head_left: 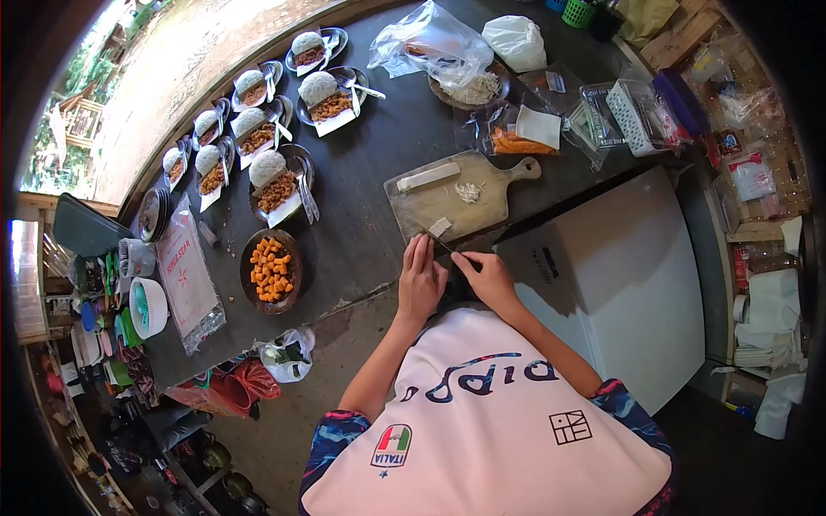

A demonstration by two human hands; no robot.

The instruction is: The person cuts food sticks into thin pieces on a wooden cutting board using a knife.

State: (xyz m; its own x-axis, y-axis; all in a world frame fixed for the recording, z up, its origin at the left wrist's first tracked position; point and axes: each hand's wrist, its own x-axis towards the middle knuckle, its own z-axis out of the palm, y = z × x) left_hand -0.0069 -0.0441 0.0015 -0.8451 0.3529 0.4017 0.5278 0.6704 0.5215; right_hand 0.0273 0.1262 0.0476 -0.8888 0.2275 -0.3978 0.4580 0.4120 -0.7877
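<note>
Near the front edge of the wooden cutting board (pixel 482 176), my left hand (pixel 421 279) has its fingers pressed together beside a small pale block (pixel 440 227). My right hand (pixel 487 279) is closed at the near end of a thin dark knife (pixel 437 240), whose blade points up and left between the hands. Its handle is mostly hidden in my fingers. Further back on the board lie a long whitish block (pixel 428 176) and a small heap of chopped white bits (pixel 469 192).
Several plates with rice domes and brown food (pixel 275 191) stand at the left. Nearer is a bowl of orange cubes (pixel 272 270). Behind the board are an orange food packet (pixel 516 143), a bowl of pale shreds (pixel 471 89) and plastic bags (pixel 514 43). A white basket (pixel 632 120) stands right.
</note>
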